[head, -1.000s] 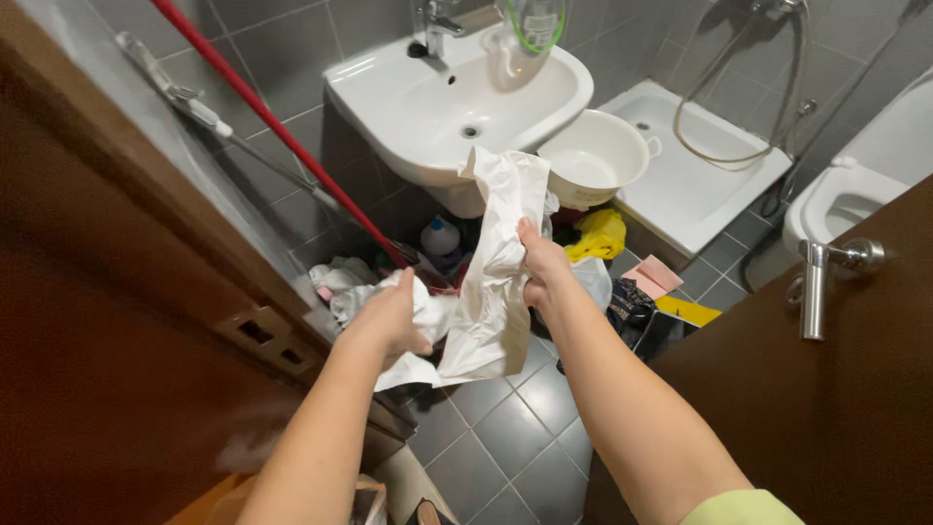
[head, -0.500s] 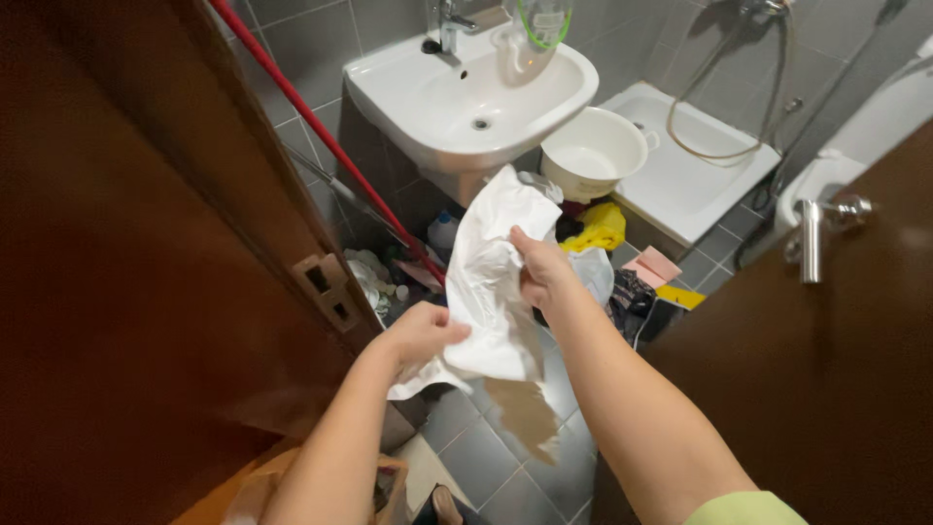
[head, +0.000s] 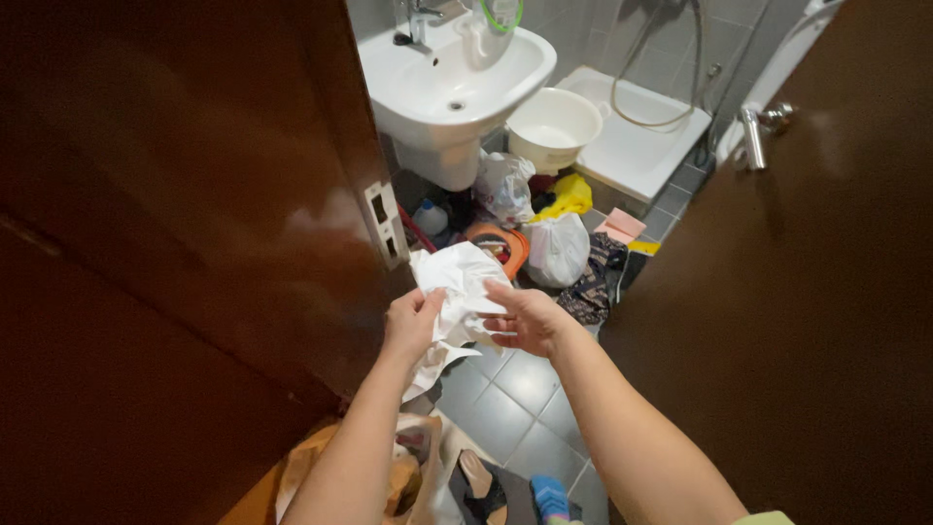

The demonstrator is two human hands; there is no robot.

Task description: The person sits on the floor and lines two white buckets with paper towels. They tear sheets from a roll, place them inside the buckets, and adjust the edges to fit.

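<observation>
Head view, hands: the left hand [head: 413,326] is closing its fingers around the crumpled white cloth [head: 455,292] at centre frame; the right hand [head: 525,319] is lying half open against the cloth's right side, fingers spread, touching rather than clamping.
Head view, cloth: it is hanging bunched between the two hands, a loose tail drooping below the left hand, over the grey tiled floor [head: 505,408].
Head view, doorway: a dark brown door [head: 175,243] is filling the left of the frame and a second brown panel with a metal handle [head: 756,131] is filling the right.
Head view, upper frame: a white washbasin [head: 457,83] is sitting at top centre, with a white plastic basin [head: 554,126] just to its right and a shower tray [head: 641,136] beyond that.
Head view, floor clutter: white plastic bags [head: 556,248], something yellow, an orange ring-shaped thing and dark fabric are lying below the washbasin.
Head view, lower frame: a foot in a sandal is showing at the bottom edge.
Step in hand: judging by the grip, the person is gathering the cloth into a wad.
Next move: it is likely calling for the right hand to close firmly, so the tail is not trailing.
</observation>
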